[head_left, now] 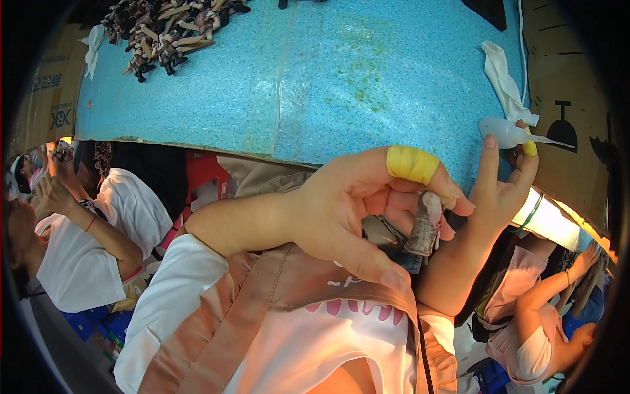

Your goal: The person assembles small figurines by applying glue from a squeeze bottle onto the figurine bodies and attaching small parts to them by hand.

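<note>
My left hand (367, 203), with yellow tape round one finger, holds a small moulded figure piece (425, 226) between its fingers in front of my chest. The piece is pale at the top and grey-brown lower down; fingers cover part of it. Further right, at the table's edge, my right hand (502, 174) grips a small translucent squeeze bottle (504, 133). The bottle lies on its side, its thin nozzle pointing right. Yellow tape also wraps a finger of this hand.
A blue speckled tabletop (262, 92) spans the front. Small figures (174, 33) are heaped at its far left. A crumpled white cloth-like strip (504, 82) lies at the right, beside a cardboard box (567, 85). Another cardboard panel (49, 85) borders the left. Co-workers sit on both sides.
</note>
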